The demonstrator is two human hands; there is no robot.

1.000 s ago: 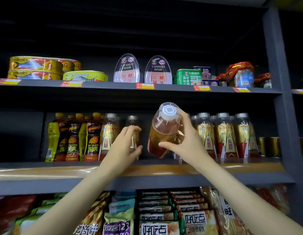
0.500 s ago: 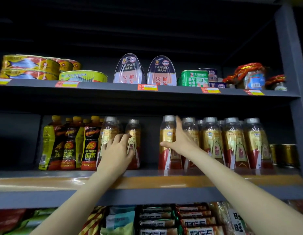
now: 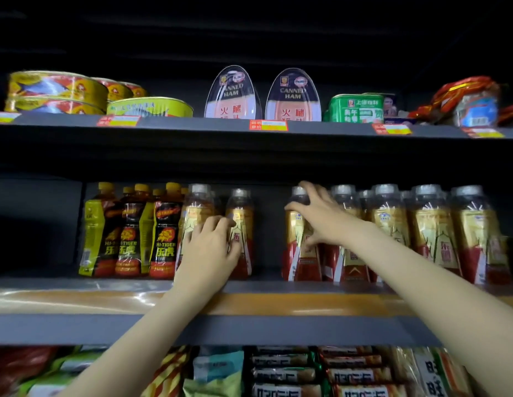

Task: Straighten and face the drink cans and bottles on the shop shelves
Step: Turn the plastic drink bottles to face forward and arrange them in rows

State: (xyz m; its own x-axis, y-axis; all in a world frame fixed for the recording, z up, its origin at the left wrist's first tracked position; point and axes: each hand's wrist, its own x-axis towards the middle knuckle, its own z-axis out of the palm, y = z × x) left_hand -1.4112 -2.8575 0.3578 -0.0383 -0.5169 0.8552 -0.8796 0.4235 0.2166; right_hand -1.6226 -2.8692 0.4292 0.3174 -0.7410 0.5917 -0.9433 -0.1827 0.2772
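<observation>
On the middle shelf [image 3: 249, 285] stands a row of amber drink bottles with gold-and-red labels and grey caps. My left hand [image 3: 212, 250] grips one bottle [image 3: 243, 207] left of a gap, thumb across its label, and hides the lower part of its left neighbour [image 3: 196, 207]. My right hand [image 3: 318, 219] holds the upright bottle [image 3: 295, 253] at the left end of the right-hand group [image 3: 430, 233], thumb by its neck and a finger up at the cap.
Yellow-capped Hi-Tiger bottles [image 3: 129, 233] stand at the left of the same shelf. The upper shelf [image 3: 192, 124] carries fish tins [image 3: 57, 93], canned ham [image 3: 292, 96], a green tin [image 3: 355, 108] and price tags. Snack packs [image 3: 286, 371] fill the shelf below.
My right hand has brought the tilted bottle back and stood it upright at the left end of its row. My left hand has closed round the bottle beside the gap.
</observation>
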